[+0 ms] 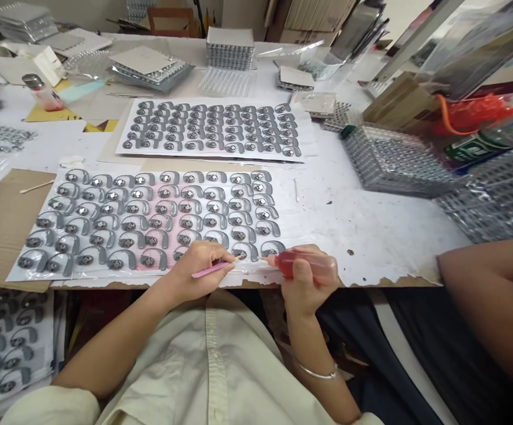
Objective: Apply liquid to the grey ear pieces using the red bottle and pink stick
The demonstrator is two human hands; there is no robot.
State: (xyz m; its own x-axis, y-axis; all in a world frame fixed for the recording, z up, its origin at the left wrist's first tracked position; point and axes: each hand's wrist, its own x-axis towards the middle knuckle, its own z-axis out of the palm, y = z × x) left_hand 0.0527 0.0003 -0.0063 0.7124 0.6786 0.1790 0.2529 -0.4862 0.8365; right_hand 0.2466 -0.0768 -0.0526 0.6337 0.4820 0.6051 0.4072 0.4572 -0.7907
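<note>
Left fingers [226, 256] pinched on a slim pink tool [212, 270], thumb side uppermost, pale tip pointing right, close by a grey curved piece [244, 249] in the front row; cannot tell whether tip and piece touch. Right fingers [303, 273] wrapped round a soft, clear bottle [313, 265] of red liquid, thumb laid across its near side. Bottle tipped nearly level, narrow nozzle [265, 258] aimed left toward the tool tip, a small gap between the two. Left hand [203, 265] lies palm down over the front edge of a white sheet [177, 233]; its forearm slants up from lower left, bare below a rolled cream sleeve [56, 407]. Right hand [307, 289] stands more upright at the sheet's right corner, forearm rising steeply, a silver bangle [316, 373] above the wrist. Sheet carries rows of the same curved pieces, with a pink-tinted band through the middle columns, and lies on the white worktop [327, 224]. Second loaded sheet [278, 155] behind it. Another person's bent arm [495, 295] at far right, well apart.
</note>
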